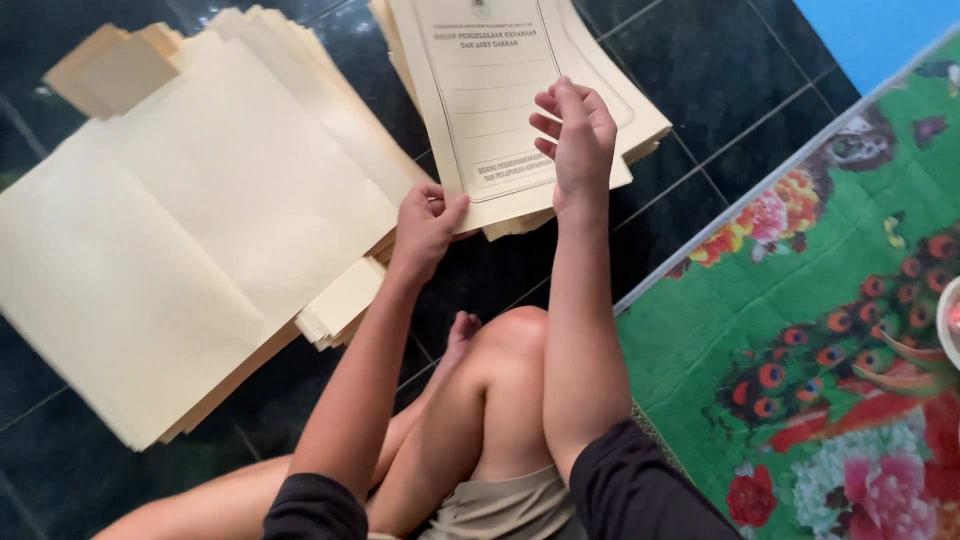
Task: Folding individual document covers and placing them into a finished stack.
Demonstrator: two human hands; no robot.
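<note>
1. On the dark tiled floor [700, 90] a person sits with one knee [510, 340] raised between the two arms.
2. The left hand [427, 222] pinches the lower left corner of the top folder [490, 100], thumb above and fingers closed below it.
3. This folder is cream with printed black lines and text (I do not copy the words), and it lies on top of a stack [640, 125] of the same folders, at the upper middle of the view.
4. The right hand [575, 135] is raised just above the folder's right part. Its fingers are bent loosely inward and hold nothing that I can see; whether the fingertips touch the paper I cannot tell.
5. To the left lies a second, larger pile [180, 230] of plain cream folders, spread a little like a fan, with the blank sides up. Its right edge is near the left hand, but the hand does not touch it.
6. Some smaller folded sheets [340, 305] stick out under the lower right edge of this pile.
7. At the right side a green mat [800, 330] with red and pink flowers and peacock feather pattern covers the floor, just beside the right arm.
8. A blue surface [880, 30] shows in the upper right corner, well apart from the hands.
9. The person wears dark sleeves [640, 490] and beige shorts [500, 510].
</note>
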